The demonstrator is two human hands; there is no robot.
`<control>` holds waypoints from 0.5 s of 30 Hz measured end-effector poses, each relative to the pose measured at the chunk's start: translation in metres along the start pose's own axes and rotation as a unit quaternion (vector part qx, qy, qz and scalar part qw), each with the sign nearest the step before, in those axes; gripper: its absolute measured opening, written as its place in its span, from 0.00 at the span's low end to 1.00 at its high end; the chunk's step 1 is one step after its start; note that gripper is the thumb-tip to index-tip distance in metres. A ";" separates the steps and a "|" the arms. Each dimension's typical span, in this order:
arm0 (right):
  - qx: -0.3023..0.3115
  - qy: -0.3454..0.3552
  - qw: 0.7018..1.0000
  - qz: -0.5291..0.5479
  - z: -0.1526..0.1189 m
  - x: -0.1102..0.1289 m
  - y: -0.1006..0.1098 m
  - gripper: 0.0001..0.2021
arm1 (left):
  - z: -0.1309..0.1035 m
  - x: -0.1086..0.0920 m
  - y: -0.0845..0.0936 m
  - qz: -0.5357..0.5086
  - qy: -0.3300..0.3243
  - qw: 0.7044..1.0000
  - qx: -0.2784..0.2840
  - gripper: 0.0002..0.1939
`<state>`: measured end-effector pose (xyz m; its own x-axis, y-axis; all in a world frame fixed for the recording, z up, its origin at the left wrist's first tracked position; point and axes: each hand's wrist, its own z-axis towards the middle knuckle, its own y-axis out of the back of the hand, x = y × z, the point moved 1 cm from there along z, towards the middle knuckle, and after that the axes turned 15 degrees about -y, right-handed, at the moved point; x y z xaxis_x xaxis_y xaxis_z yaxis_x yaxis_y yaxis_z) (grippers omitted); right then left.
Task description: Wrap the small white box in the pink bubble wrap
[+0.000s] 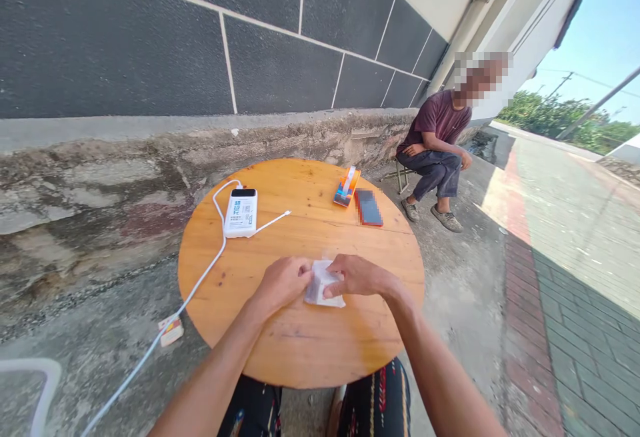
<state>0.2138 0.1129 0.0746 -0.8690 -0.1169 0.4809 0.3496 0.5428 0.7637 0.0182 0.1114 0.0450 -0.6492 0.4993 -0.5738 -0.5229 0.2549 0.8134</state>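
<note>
- Fingers (334, 289) of the right hand (361, 276): thumb and forefinger parted, gap visible, placed at the white packet (321, 278). I cannot tell whether they grip it.
- Left hand (284, 282): fingers curled inward at the packet's left edge; whether they have hold of it, I cannot tell.
- White packet: located between both hands, near the middle of the round wooden table (300, 350).
- White power bank (241, 215): positioned on the table's left part; a white cable (204, 278) runs beside it and over the edge.
- Orange box (345, 190): positioned toward the far right, just beside the dark, red-edged phone (370, 208).
- Seated person (440, 120): beyond the table, by the wall (280, 64).
</note>
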 end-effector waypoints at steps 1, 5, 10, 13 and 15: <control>0.007 -0.003 1.000 0.009 0.002 -0.001 0.001 0.20 | -0.005 -0.002 -0.001 -0.022 -0.002 0.999 -0.037 0.08; -0.015 -0.064 0.996 0.060 0.007 -0.002 0.002 0.25 | -0.023 -0.015 -0.015 -0.089 -0.039 0.980 -0.173 0.13; -0.166 -0.084 0.980 0.068 0.003 -0.001 -0.006 0.29 | -0.024 -0.023 -0.036 -0.105 -0.124 0.966 -0.200 0.22; -0.215 -0.040 0.969 0.110 -0.007 -0.003 -0.022 0.19 | -0.020 -0.021 -0.041 -0.122 -0.138 0.963 -0.197 0.20; -0.245 -0.025 0.959 0.143 -0.015 -0.006 -0.033 0.15 | -0.021 -0.022 -0.041 -0.131 -0.140 0.962 -0.196 0.19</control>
<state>0.2129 0.0827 0.0526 -0.7248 0.0251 0.6885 0.6876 0.0898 0.7205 0.0423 0.0729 0.0226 -0.3213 0.6785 -0.6606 -0.8518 0.0976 0.5147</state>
